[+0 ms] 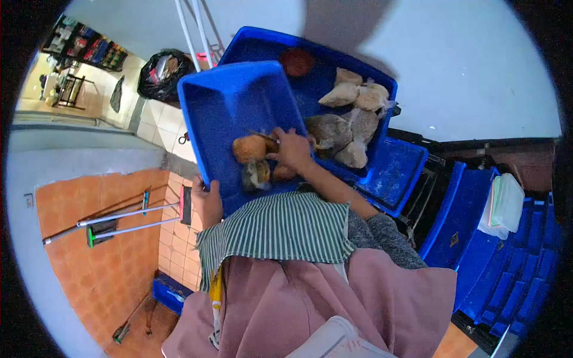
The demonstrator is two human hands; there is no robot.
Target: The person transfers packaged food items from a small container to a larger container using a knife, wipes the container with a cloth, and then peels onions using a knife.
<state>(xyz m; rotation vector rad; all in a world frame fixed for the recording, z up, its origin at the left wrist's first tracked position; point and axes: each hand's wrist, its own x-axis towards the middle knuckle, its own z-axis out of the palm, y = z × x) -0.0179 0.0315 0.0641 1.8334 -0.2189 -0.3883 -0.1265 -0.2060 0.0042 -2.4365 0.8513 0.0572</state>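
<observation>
My left hand is at the left edge of a blue tray, its fingers around the rim. Inside the tray, my right hand touches a bag of orange-brown contents; its fingertips are partly hidden, so its hold is unclear. Below that bag lies a blurred greyish bag, with another brown bag beside it. A larger blue tray behind holds several pale bags, darker bags and a reddish round item.
A black rubbish bag stands on the floor at upper left. Mops and a squeegee lean at the left. Stacked blue trays stand at the right, with pale plastic lids on top.
</observation>
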